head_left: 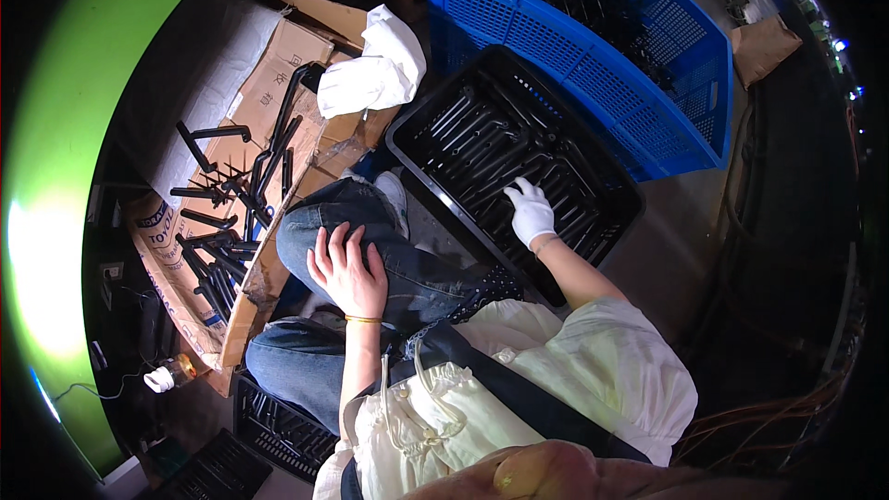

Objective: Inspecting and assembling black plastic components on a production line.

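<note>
My left hand [347,268] is bare and rests flat on my left knee, fingers spread, holding nothing. My right hand [531,210] wears a white glove and reaches into a black plastic crate [421,134]. Its fingers touch the black metal rods [482,143] lying in the crate. Whether the fingers have closed on a rod I cannot tell. More black L-shaped rods [227,213] lie scattered on flattened cardboard [278,74] to my left.
A blue perforated crate [593,65] with dark metal parts stands behind the black one. A white cloth [375,69] lies on the cardboard. Two black crates [278,426] sit low on the left, near a cable and a small white plug.
</note>
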Available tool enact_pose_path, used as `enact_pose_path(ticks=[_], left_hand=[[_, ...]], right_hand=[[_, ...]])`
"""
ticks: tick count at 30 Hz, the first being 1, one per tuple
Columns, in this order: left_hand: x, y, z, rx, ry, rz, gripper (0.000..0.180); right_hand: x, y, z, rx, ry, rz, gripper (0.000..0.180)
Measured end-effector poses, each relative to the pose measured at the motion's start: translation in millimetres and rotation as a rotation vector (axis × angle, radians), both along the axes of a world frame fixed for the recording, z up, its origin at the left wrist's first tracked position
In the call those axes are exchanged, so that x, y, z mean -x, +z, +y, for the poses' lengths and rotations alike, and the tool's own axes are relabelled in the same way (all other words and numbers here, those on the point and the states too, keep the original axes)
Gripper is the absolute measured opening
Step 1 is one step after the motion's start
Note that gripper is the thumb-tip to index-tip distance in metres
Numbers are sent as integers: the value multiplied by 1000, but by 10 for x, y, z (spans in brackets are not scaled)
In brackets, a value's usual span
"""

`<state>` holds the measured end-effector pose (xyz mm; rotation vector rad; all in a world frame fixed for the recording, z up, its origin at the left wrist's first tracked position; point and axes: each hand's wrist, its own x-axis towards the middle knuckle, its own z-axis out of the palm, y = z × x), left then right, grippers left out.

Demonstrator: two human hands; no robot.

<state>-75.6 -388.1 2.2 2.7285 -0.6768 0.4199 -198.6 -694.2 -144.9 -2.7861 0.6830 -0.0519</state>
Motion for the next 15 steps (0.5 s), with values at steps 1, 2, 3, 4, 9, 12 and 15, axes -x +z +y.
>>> enact_pose_path(ticks=[1,2,3,4,9,12,15], left_hand=[[5,9,21,5,6,-2,28],[12,19,38,9,11,-5,28],[20,10,60,15,15,-8,29],[25,5,68,18,23,-11,29],[68,4,73,46,29,5,30],[148,84,-158,115,-116,79,46],[161,-12,-501,405,-324,247,56]], right_hand=[[99,-25,26,4,0,-1,49],[191,-91,55,-63,-104,57,45],[190,-78,80,-130,-200,114,41],[160,-57,81,-127,-191,111,41],[-265,375,225,-315,-157,-169,25],[-658,905,509,-655,23,-469,22],[-881,1517,1018,-1119,222,-636,29]])
